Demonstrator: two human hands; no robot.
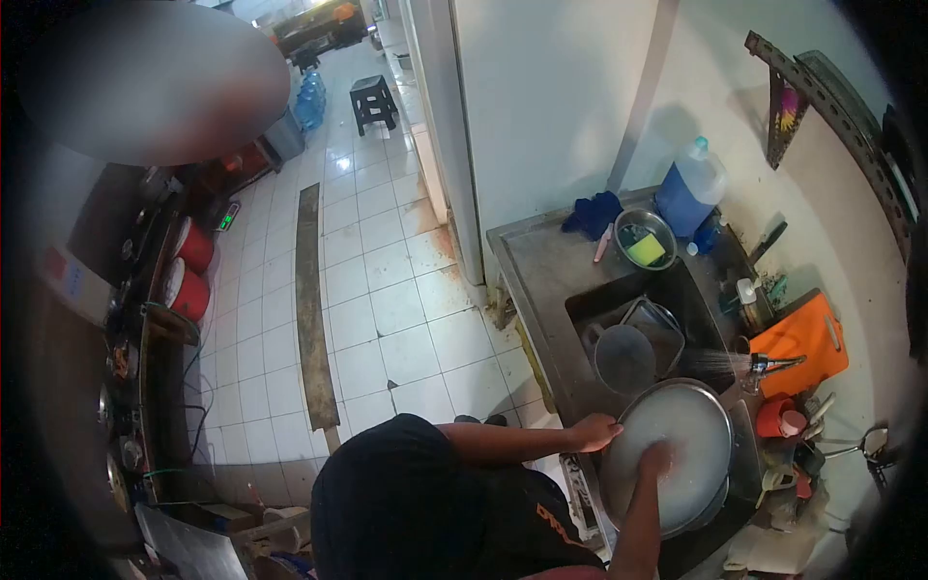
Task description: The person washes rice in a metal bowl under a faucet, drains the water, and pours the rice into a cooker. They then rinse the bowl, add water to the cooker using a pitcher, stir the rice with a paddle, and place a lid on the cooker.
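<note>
A wide round metal bowl (723, 425) full of cloudy whitish water (691, 483) sits over the near part of the sink. My left hand (594, 432) is closed at the bowl's left rim, its fingertips partly hidden. My right hand (657, 459) reaches down into the cloudy water, which hides the fingers. Just beyond the bowl, a grey round pot (623, 358) and a clear container (667, 324) stand in the sink basin (585, 300). Water sprays leftward from the running faucet (773, 362) over the basin.
A small metal bowl (623, 227) holds a yellow-green sponge (646, 250) on the counter. Behind it stands a jug of blue liquid (688, 193), beside a dark blue cloth (592, 215). An orange cutting board (802, 343) leans against the wall. A black stool (373, 101) stands on the tiled floor.
</note>
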